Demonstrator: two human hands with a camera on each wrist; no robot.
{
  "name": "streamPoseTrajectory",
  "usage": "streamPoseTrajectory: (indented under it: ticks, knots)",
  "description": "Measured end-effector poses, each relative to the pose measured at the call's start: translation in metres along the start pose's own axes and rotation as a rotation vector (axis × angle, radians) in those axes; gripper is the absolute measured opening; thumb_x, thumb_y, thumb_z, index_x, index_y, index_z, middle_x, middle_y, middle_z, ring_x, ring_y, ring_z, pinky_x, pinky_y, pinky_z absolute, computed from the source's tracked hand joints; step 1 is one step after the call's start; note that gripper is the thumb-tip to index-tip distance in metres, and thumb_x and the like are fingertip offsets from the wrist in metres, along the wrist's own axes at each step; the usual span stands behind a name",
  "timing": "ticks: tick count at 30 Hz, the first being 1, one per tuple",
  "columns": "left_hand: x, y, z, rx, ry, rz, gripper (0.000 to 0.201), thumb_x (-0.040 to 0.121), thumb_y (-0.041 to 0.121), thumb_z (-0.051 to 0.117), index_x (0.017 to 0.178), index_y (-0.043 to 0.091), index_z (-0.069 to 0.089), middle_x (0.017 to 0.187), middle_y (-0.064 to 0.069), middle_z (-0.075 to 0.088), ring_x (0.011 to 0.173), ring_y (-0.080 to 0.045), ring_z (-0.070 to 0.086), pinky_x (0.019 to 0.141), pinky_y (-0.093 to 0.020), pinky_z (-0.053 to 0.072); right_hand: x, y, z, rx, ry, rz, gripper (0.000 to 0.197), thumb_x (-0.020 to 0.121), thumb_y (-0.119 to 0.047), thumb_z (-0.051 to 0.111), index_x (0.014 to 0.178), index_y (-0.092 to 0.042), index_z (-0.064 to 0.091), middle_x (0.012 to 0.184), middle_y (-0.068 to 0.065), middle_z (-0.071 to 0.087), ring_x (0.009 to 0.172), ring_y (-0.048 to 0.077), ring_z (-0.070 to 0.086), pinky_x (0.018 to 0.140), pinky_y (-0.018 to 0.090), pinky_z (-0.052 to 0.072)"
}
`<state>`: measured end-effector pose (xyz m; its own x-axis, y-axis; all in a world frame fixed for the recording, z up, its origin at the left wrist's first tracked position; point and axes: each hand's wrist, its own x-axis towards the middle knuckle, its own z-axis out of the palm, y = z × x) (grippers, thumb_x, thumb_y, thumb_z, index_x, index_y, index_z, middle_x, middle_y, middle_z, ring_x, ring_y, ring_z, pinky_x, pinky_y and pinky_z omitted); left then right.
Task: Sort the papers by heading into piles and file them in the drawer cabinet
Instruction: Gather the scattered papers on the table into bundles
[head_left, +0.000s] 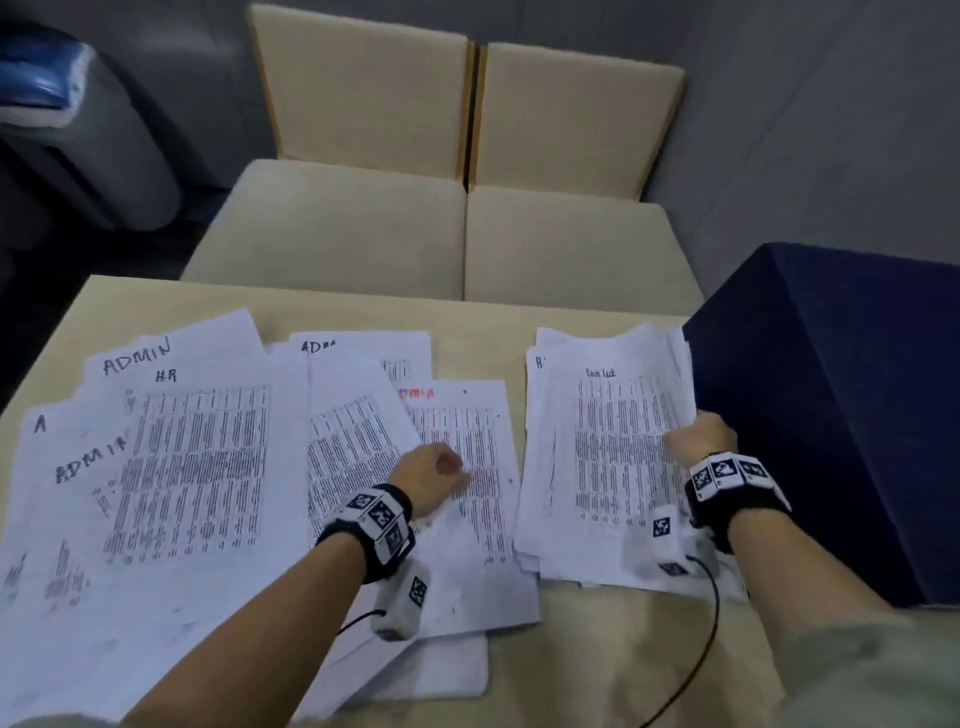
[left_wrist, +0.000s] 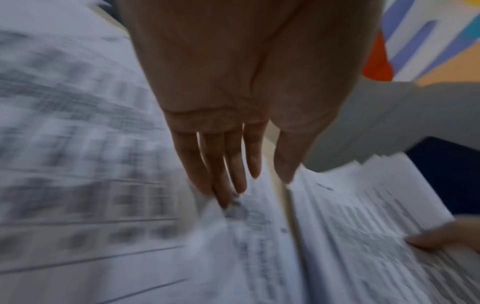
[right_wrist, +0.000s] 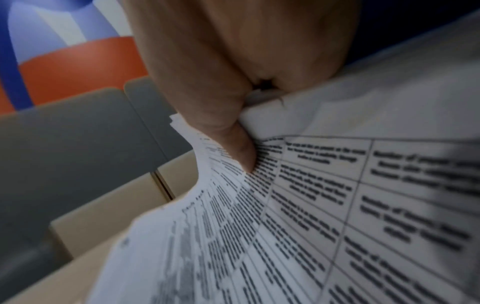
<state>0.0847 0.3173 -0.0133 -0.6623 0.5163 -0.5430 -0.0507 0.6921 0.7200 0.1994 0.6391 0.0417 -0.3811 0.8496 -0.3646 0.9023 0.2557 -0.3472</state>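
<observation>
White printed papers lie spread over the left of the beige table (head_left: 597, 654); several carry a handwritten ADMIN heading (head_left: 136, 356), one reads H.R, one has a red heading (head_left: 415, 393). My left hand (head_left: 434, 475) rests with straight fingers (left_wrist: 228, 164) on the sheets near the middle. To the right sits a thicker paper stack (head_left: 608, 447) topped by a table sheet. My right hand (head_left: 698, 434) grips that stack's right edge, thumb (right_wrist: 241, 148) on top of the sheets. The dark blue cabinet (head_left: 841, 405) stands right beside this stack.
Two beige cushioned seats (head_left: 431, 228) stand beyond the table's far edge. A grey bin with a blue liner (head_left: 57, 104) is at the far left. Black cables run from both wrist cameras along the table's near side.
</observation>
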Motion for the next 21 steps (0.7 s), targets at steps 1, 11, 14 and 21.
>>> streamPoseTrajectory:
  ticks: [1,11,14,21]
  knots:
    - [-0.004,-0.012,-0.006,-0.007,0.086,-0.023,0.022,0.09,0.03,0.068,0.106,0.015,0.064,0.103,0.002,0.067,0.094,-0.018,0.064,0.088,-0.036,0.055,0.001,0.001,0.003,-0.02,0.013,0.008,0.029,0.09,0.001,0.053,0.118,0.0,0.063,0.103,0.02,0.066,0.084,0.033,0.06,0.074,0.036,0.055]
    - [-0.053,-0.086,-0.072,-0.051,0.696,-0.26,0.008,0.091,0.015,0.065,0.095,0.009,0.062,0.088,-0.003,0.062,0.08,-0.02,0.055,0.071,-0.028,0.041,-0.09,-0.072,0.09,0.072,-0.067,-0.598,0.042,0.092,-0.017,0.062,0.131,-0.01,0.049,0.134,0.011,0.049,0.12,0.028,0.052,0.102,0.041,0.045]
    - [-0.065,-0.1,-0.088,-0.061,0.729,-0.327,0.009,0.092,0.017,0.064,0.094,0.01,0.06,0.089,-0.005,0.062,0.083,-0.023,0.057,0.073,-0.03,0.042,-0.119,-0.091,0.137,0.082,-0.424,-0.383,0.064,0.093,-0.027,0.062,0.146,-0.006,0.033,0.151,0.016,0.033,0.135,0.033,0.041,0.11,0.04,0.038]
    - [-0.097,-0.155,-0.145,-0.001,0.864,-0.545,0.033,0.083,0.03,0.069,0.106,0.01,0.058,0.118,-0.017,0.056,0.106,-0.035,0.056,0.092,-0.047,0.051,-0.121,-0.112,0.159,-0.063,-0.321,-0.022,0.06,0.083,-0.03,0.068,0.128,0.003,0.047,0.134,0.021,0.052,0.119,0.037,0.054,0.1,0.04,0.047]
